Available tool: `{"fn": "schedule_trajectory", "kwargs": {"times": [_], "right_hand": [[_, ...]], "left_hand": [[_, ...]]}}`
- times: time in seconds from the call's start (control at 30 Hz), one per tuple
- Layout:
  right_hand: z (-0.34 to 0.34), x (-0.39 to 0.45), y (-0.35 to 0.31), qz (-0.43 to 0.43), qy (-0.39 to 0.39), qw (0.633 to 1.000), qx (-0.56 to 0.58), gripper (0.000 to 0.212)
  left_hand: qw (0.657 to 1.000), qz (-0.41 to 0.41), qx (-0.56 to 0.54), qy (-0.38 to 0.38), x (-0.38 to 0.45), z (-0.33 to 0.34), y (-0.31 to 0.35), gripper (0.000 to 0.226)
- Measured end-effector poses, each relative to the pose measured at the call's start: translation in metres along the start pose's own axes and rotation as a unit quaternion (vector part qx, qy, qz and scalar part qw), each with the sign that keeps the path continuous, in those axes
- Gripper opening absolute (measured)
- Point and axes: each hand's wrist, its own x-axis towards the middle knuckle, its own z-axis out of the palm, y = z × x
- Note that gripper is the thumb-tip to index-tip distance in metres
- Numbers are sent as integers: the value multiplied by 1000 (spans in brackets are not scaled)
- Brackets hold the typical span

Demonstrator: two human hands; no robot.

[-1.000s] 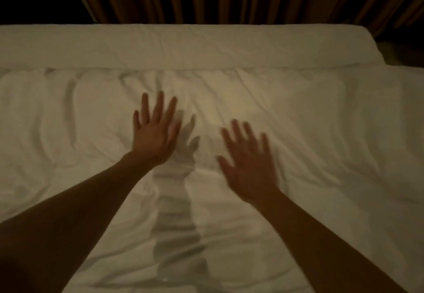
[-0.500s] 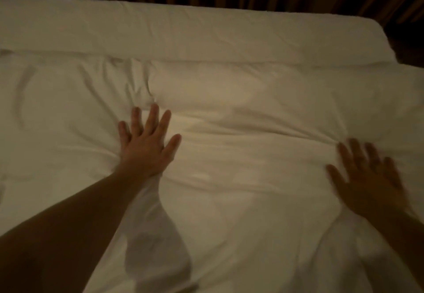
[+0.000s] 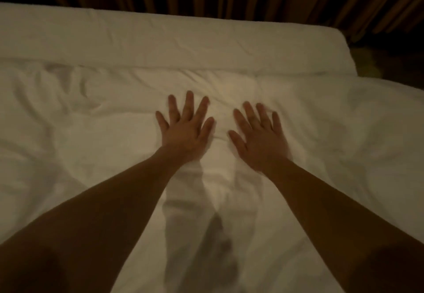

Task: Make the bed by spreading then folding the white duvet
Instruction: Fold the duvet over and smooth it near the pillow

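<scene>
With our left hand and right hand both spread wide and flat, holding nothing, on the white duvet lying across the bed, we risk pushing creases into new ridges if pressure runs uneven.

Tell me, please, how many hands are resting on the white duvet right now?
2. The left hand lies flat, fingers spread, near the middle of the white duvet; the right hand lies flat just beside it. None seem hidden.
</scene>
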Motion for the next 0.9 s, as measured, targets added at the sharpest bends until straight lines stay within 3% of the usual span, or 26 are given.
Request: {"fn": "schedule_trajectory", "kwargs": {"times": [0.13, 0.27, 0.5, 0.67, 0.73, 0.9], "right_hand": [[17, -39, 128, 14, 1, 999, -38, 68], [19, -41, 189, 18, 4, 999, -27, 72], [12, -74, 312, 120, -18, 992, -35, 77], [-15, -77, 353, 181, -71, 979, -65, 81], [-31, -70, 347, 186, -56, 979, -67, 80], [-54, -30, 263, 34, 57, 998, 3, 68]], "left_hand": [[997, -44, 64, 1, 12, 37, 44, 68], [994, -67, 82, 2, 22, 59, 87, 69], [998, -3, 62, -21, 34, 81, 190, 71], [995, 58, 50, -56, 35, 74, 228, 70], [996, 70, 26, -42, 42, 66, 237, 69], [994, 96, 37, -42, 56, 59, 271, 68]]}}
